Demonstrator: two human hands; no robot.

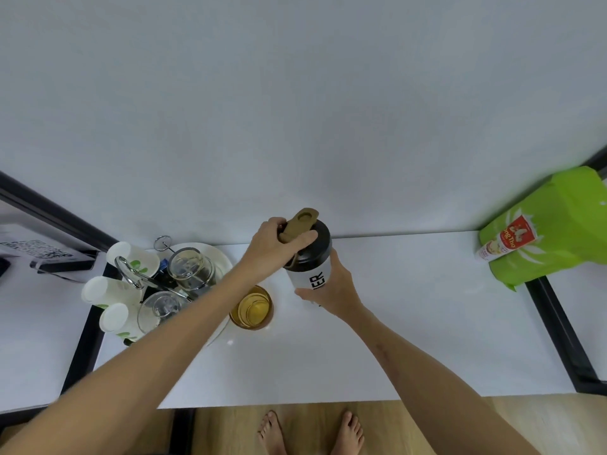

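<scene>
A white shaker bottle [312, 274] with black lettering stands upright on the white table [410, 323]. Its lid [317, 247] is black, and a tan flip cap [300, 223] on it is tilted up. My left hand [274, 246] grips the lid from above, thumb and fingers curled round it. My right hand [331, 284] wraps round the bottle's body from the right. An amber glass [251, 308] with yellowish liquid stands just left of the bottle, under my left forearm.
At the left a white tray [216, 254] holds a metal rack [131, 274] with upturned clear glasses [190, 269] and paper cups [131, 259]. A green bag [551, 231] stands at the right against the wall. Black table frames run along both sides. My bare feet show below the front edge.
</scene>
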